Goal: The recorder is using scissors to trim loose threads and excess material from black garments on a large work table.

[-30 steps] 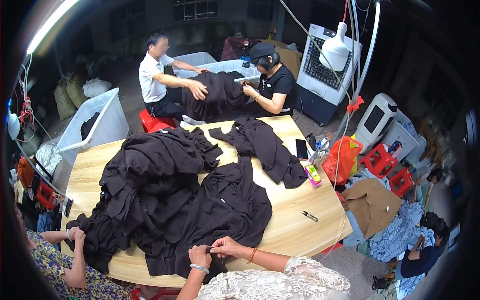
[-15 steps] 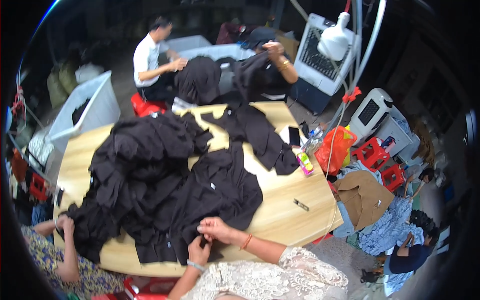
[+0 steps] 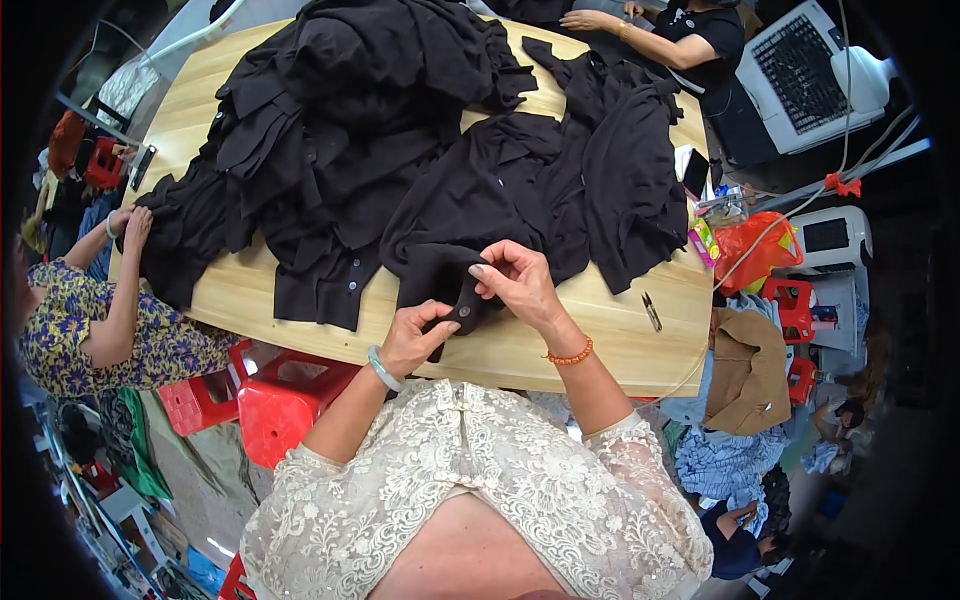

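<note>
garment (image 3: 430, 266), button (image 3: 464, 311) showing, pinched between left hand (image 3: 412, 342) and right hand (image 3: 522, 288) over table's (image 3: 500, 368) near edge; probably button-checking, next calling for steady grip.

Tabletop (image 3: 620, 345) lies open rightward; garment heap (image 3: 350, 120) blocks left.

The bare left hand (image 3: 408, 340) pinches with thumb against curled fingers, its forearm (image 3: 345, 424) slanting up and rightward. Farther forward, the bare right hand (image 3: 524, 288) pinches between thumb and forefinger, the right arm (image 3: 592, 385), cream-lace-sleeved near the elbow, angling leftward.
</note>
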`<state>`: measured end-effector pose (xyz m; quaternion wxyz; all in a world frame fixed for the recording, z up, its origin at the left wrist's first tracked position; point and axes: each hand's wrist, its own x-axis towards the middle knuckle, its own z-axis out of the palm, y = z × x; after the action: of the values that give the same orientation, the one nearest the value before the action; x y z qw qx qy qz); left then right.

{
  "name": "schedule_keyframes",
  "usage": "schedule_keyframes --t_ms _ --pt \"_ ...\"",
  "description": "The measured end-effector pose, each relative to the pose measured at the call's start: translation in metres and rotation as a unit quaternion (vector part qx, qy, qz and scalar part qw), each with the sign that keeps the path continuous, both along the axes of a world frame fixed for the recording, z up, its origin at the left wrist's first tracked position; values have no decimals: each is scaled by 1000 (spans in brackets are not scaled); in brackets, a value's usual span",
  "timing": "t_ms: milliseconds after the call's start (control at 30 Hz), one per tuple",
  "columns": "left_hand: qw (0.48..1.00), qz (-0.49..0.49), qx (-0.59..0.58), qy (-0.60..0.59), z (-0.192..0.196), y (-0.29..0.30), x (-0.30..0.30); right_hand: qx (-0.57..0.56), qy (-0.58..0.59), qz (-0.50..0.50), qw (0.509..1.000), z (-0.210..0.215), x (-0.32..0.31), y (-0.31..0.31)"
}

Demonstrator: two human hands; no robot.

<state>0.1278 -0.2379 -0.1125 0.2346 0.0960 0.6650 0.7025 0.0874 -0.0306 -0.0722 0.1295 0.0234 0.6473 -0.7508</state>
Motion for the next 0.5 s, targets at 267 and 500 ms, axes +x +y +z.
schedule_keyframes --t_ms 267,500 --pt "996 78 20 43 3 12 6 121 79 93 985 -5 22 5" --pt "993 103 16 55 14 20 5 136 121 81 980 -5 27 7"
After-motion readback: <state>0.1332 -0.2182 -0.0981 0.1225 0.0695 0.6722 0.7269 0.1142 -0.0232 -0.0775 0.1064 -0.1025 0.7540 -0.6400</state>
